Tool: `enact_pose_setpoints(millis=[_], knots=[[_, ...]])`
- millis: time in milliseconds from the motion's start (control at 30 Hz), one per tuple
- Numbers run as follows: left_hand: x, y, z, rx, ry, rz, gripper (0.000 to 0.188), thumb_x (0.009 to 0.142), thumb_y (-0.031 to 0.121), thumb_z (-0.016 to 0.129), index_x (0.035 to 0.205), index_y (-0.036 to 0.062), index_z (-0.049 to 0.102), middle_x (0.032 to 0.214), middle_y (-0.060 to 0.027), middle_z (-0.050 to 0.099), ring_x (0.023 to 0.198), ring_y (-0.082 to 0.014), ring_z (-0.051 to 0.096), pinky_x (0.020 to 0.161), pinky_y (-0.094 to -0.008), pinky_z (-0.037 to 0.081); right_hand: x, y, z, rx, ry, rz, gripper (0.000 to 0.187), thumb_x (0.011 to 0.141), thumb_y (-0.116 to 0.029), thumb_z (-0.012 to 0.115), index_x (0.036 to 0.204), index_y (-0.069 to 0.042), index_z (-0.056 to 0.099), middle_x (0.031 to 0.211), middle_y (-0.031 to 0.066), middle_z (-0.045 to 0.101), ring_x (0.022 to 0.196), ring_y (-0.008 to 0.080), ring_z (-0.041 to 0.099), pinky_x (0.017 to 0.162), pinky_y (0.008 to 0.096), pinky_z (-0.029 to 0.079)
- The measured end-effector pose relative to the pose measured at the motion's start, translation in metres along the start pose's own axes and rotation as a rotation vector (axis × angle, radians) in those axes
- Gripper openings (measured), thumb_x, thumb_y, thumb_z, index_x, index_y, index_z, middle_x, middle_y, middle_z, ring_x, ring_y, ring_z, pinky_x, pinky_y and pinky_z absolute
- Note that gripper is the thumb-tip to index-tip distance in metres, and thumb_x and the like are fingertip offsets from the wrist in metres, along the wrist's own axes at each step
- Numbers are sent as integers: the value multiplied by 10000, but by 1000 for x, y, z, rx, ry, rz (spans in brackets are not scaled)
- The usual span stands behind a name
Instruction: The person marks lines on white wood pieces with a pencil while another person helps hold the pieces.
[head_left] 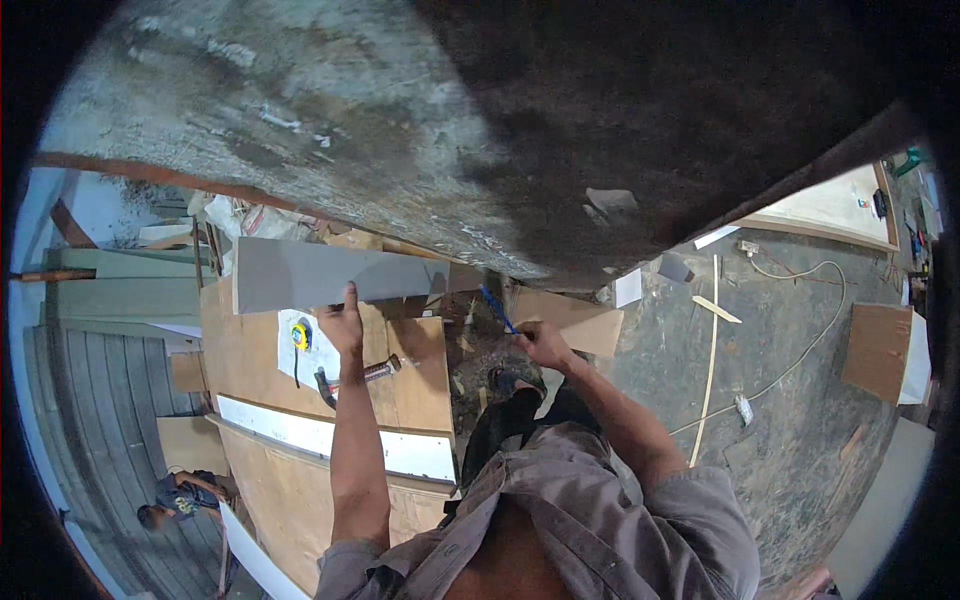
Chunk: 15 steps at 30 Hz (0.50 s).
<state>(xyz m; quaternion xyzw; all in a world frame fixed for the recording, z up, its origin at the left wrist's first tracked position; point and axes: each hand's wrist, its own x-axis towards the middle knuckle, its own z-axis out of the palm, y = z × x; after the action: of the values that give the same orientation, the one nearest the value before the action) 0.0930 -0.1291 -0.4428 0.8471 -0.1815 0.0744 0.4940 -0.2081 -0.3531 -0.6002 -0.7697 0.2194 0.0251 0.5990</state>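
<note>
A long grey board [300, 275] is gripped at its near edge by my left hand [342, 325], with the thumb on its upper face. The board is held over a plywood worktop [420, 350]. My right hand [545, 345] is closed around a slim blue tool [495, 306] that points up and to the left, near the board's right end; its exact kind is unclear. Below the board on the worktop lies a yellow tape measure [300, 336] on a white sheet. Close to my left forearm lies a tool with a curved black handle [325, 388].
A large stained, rough panel [350, 130] fills the upper view. A white strip [330, 438] crosses the worktop. On the floor to the right are a cable [825, 330], a thin wooden strip [710, 370] and a cardboard box [875, 345]. Another person [190, 495] is at lower left.
</note>
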Motion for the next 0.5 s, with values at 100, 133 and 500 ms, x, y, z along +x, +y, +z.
enact_pose_setpoints(millis=[100, 133, 500], knots=[[-6, -23, 5, 91, -79, -110, 319, 922, 161, 730, 1152, -48, 658, 991, -178, 737, 885, -190, 699, 773, -344, 540, 24, -17, 14, -67, 74, -40, 296, 893, -250, 630, 1007, 16, 695, 814, 194, 706, 765, 314, 699, 722, 443, 531], [-10, -37, -1, 143, -125, -105, 306, 928, 159, 719, 1143, -51, 658, 975, -176, 738, 879, -194, 700, 768, -347, 539, 28, -31, 21, -85, 125, -90, 299, 887, -257, 626, 997, 14, 691, 799, 193, 700, 755, 316, 696, 714, 446, 528], [-11, -43, 15, 201, -141, 56, 301, 851, 213, 727, 1051, -10, 693, 960, -180, 738, 893, -288, 717, 783, -388, 537, 90, -69, 67, -16, 182, -266, 365, 965, -368, 580, 1078, -37, 682, 955, 179, 716, 915, 337, 687, 803, 446, 526]])
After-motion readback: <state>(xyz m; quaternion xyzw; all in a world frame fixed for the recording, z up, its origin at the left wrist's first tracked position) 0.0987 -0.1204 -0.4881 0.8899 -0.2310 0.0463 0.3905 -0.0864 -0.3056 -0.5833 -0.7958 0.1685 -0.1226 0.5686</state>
